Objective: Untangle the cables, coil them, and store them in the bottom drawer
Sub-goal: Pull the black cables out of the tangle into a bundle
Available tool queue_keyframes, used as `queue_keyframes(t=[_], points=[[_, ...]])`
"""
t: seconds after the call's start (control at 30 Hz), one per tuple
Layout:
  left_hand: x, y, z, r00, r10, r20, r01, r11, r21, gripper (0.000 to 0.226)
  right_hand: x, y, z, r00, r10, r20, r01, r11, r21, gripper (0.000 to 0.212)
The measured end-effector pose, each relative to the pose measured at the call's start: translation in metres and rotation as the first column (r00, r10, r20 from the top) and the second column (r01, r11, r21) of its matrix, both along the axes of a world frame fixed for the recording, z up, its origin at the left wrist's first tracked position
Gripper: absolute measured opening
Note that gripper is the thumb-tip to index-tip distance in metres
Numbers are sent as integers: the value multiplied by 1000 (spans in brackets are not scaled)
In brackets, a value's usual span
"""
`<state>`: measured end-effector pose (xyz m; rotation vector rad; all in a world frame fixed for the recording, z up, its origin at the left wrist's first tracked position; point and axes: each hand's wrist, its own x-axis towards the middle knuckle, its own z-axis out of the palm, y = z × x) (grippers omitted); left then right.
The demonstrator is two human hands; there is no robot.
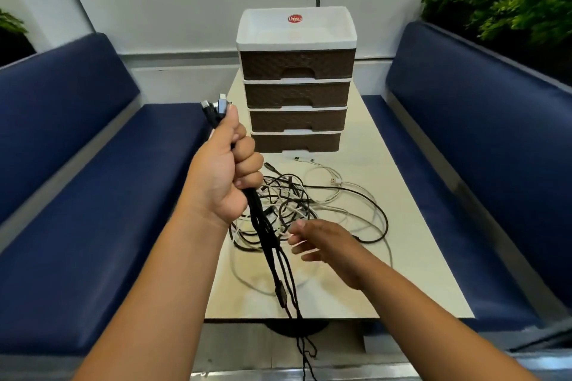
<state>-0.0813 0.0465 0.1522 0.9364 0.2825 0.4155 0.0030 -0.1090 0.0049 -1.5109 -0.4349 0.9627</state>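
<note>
- nearest us, in front of the drawer unit [297, 83], the black cable bundle [272, 244] hangs from our left hand [224, 170] past the table [411, 226] edge toward the floor. those loose tails could snag on the table edge or knot among themselves as we lift.
- our right hand [322, 244] hovers just beside the hanging strands with fingers loosely spread, holding nothing. it is blurred, so we cannot tell whether it touches a strand. grabbing the wrong strand would tighten a loop rather than free it.
- our left hand is fisted round the bundle, the connector ends [218, 103] sticking out above the thumb. several cables share one grip, so one could slip out, or the plugs could bend if we pull hard.
- between our hands and the drawer unit lies the cable tangle [309, 207], black and white leads crossed over each other. we judge some held strands may run into it; pulling upward would then drag the heap toward the edge.
- a white usb cable [325, 178] lies just in front of the unit, apart from our hands.
- the bottom drawer [295, 142] is closed, with both hands busy or near the cables. nothing is coiled yet, so stuffing loose leads in would re-tangle them.
</note>
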Motion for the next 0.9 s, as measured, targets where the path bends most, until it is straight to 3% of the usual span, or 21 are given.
queue_keyframes(t=[0.07, 0.17, 0.27, 0.33, 0.43, 0.47, 0.53, 0.57, 0.63, 0.7, 0.9], points=[[9, 9, -4, 999, -15, -33, 16, 1000, 13, 43, 14, 27, -4, 956, -132, 261, 177, 972, -156, 22], [22, 26, -10, 996, -53, -67, 54, 998, 14, 41, 25, 62, -21, 803, -87, 590, 319, 899, -301, 31], [32, 43, -16, 992, -87, -89, 87, 996, 1, 41, 30, 82, -38, 718, -16, 696, 403, 825, -396, 44], [36, 56, -20, 988, -104, -110, 104, 995, -2, 41, 32, 89, -44, 689, 21, 724, 433, 790, -435, 32], [41, 73, -26, 983, -127, -134, 125, 992, -24, 42, 36, 92, -32, 732, -98, 674, 455, 807, -377, 20], [43, 79, -28, 981, -131, -143, 128, 991, -28, 42, 40, 92, -21, 775, -226, 590, 476, 822, -311, 21], [46, 88, -31, 977, -141, -157, 139, 990, -28, 43, 50, 90, 7, 848, -456, 269, 510, 839, -189, 21], [47, 92, -32, 975, -151, -163, 148, 989, -31, 43, 55, 86, 23, 857, -501, 122, 515, 844, -151, 21], [50, 97, -33, 969, -175, -173, 172, 985, -36, 43, 65, 78, 55, 858, -514, -11, 510, 855, -96, 27], [53, 101, -34, 961, -199, -190, 196, 980, -34, 43, 71, 69, 84, 872, -488, -46, 488, 873, -5, 34], [58, 101, -32, 940, -247, -234, 254, 967, 0, 31, 54, 61, 129, 914, -404, -20, 395, 880, 264, 29]])
